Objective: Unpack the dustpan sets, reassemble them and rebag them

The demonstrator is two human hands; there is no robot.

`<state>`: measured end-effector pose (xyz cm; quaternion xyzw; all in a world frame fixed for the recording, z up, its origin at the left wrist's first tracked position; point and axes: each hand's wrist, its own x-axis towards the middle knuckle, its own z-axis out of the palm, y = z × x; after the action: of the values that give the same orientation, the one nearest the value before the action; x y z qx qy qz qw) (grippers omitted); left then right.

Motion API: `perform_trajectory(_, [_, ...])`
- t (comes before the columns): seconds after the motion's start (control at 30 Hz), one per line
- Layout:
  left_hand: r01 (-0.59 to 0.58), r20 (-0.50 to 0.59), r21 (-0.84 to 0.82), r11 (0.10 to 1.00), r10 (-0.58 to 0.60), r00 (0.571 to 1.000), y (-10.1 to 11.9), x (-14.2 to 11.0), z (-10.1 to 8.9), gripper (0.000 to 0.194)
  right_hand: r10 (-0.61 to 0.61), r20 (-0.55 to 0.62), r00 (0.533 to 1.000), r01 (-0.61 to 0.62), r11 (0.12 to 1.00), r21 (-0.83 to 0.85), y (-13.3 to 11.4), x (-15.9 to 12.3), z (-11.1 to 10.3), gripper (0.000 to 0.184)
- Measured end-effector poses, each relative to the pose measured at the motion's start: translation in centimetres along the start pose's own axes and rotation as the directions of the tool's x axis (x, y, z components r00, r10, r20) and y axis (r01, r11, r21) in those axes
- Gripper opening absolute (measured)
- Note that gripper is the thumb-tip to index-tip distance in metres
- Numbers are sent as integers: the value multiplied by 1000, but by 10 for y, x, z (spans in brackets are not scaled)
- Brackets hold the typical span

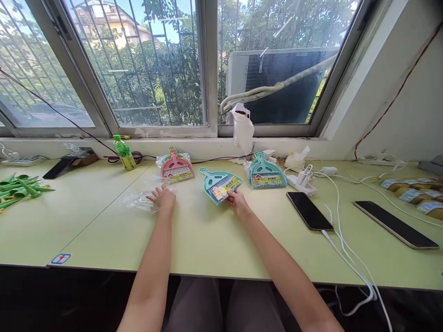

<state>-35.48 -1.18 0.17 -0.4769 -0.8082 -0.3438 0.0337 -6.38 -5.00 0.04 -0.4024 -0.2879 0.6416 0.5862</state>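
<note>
My right hand grips the lower right edge of a teal dustpan and brush set, which carries a printed label and is tilted with its handle to the upper left. My left hand is over the table with fingers spread, at the edge of crumpled clear plastic bags. Beyond it lies a pink dustpan and brush set on clear wrapping. To the right of the held set is a stack of teal dustpan sets.
A green-capped bottle stands near the window. A power strip, white cables, a black phone and a second dark device lie at right. Green artificial stems lie at far left. The table's front edge is close to me.
</note>
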Motion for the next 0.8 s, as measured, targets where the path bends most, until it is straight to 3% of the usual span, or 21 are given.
perform_trajectory(0.1, [47,23,61,997,-49,999,-7,2,1,26,-3,-4,1000,3,1000,-12,0,-1,0,10])
perform_trajectory(0.2, [-20,25,49,999,19,1000,-12,3,-2,25,-4,1,1000,4,999,-34,-2,-2,1,11])
perform_trajectory(0.3, [-78,-27,11,997,78,997,-9,2,-9,28,-5,11,1000,5,999,-43,-2,-3,2,13])
perform_trajectory(0.37, [-116,-122,-26,993,112,986,-3,0,-14,32,-2,14,1000,2,999,-46,-3,-4,2,15])
perform_trajectory(0.47, [-302,-319,-136,943,247,915,16,-8,-17,33,-1,20,1000,2,998,-57,-4,-5,3,16])
perform_trajectory(0.53, [-423,-365,-221,879,328,871,33,-17,-11,31,-2,13,1000,2,998,-60,-5,-5,3,15])
perform_trajectory(0.6, [-499,-317,-298,813,409,856,48,-27,1,33,3,-3,1000,-3,998,-60,-5,-5,3,13])
perform_trajectory(0.7, [-624,-235,-335,706,578,781,61,-37,20,42,9,-38,999,-12,997,-72,-5,-3,3,12])
perform_trajectory(0.8, [-630,-220,-312,712,591,776,60,-37,29,51,-2,-76,997,-4,997,-74,-5,1,0,12])
